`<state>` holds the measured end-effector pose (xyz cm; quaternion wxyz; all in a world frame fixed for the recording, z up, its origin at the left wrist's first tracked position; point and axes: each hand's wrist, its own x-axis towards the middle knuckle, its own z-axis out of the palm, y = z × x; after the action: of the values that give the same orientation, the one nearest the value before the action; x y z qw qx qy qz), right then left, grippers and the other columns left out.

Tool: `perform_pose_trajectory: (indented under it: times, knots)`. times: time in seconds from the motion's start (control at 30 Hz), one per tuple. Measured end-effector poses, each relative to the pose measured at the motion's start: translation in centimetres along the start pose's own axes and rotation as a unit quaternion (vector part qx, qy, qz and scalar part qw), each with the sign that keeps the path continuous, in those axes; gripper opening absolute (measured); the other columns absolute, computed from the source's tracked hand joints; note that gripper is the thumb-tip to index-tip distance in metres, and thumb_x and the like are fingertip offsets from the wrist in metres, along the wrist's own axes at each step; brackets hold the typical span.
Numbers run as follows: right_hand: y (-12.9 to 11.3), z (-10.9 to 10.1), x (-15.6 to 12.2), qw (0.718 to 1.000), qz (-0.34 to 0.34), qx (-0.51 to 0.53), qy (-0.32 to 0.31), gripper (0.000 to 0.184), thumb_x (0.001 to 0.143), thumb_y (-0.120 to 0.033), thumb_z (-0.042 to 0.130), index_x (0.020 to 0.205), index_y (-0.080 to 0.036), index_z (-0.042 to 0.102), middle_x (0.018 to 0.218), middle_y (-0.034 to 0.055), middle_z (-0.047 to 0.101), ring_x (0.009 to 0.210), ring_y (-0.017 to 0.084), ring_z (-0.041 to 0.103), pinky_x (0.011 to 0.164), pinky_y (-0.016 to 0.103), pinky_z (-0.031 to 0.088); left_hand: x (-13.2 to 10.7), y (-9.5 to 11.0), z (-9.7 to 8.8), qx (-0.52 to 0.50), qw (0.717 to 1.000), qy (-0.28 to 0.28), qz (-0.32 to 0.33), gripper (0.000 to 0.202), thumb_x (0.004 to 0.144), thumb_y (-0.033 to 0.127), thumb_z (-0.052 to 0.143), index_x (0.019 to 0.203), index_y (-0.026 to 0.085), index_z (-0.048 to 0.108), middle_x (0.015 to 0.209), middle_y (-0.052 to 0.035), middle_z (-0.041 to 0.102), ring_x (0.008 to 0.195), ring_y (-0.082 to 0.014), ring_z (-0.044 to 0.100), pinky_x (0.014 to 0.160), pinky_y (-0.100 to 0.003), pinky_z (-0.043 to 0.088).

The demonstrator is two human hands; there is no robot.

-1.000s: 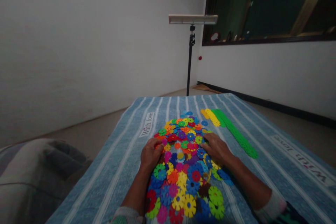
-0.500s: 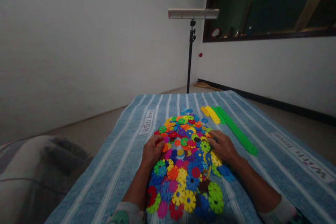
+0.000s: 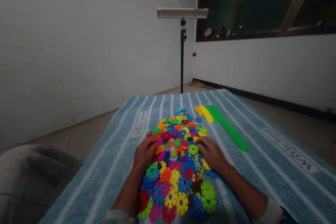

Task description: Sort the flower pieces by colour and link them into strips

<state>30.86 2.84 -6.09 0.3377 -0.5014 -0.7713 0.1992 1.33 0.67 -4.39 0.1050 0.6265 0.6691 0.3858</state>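
A loose pile of flower-shaped plastic discs in many colours lies on a striped blue cloth. At the left edge of the pile rests my left hand, its fingers loosely bent and touching orange and pink discs. My right hand is on the pile's right edge, thumb and fingers apart, close to a lime green disc. Its fingertips are partly hidden among yellow and blue discs. I see no disc lifted in either hand. Beyond my right hand, overlapping green discs form a long row, beside shorter yellow discs.
The striped cloth covers the table. A lamp on a black stand rises behind the far edge. Grey fabric lies low on the left. A dark window is set in the right wall.
My view has turned a little to the right, so everything sits further left. My right hand has drawn slightly nearer along the pile's edge; my left hand stays by the same discs.
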Motion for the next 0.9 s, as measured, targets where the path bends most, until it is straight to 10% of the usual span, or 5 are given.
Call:
perform_pose_trajectory:
  times: [0.9]
  knots:
    - [-2.1,0.7,-1.4,0.959,-0.27,0.064,-0.051,0.027,0.097,-0.027,0.041,0.104,-0.02,0.066,0.116,0.0096,0.066,0.111,0.019,0.058,0.096,0.036,0.045,0.0,0.2,-0.2,-0.012,1.0,-0.002,0.01,0.022,0.073,0.037,0.051,0.07,0.021,0.066,0.077,-0.0017,0.066,0.075,-0.0194,0.062,0.076,-0.031,0.049]
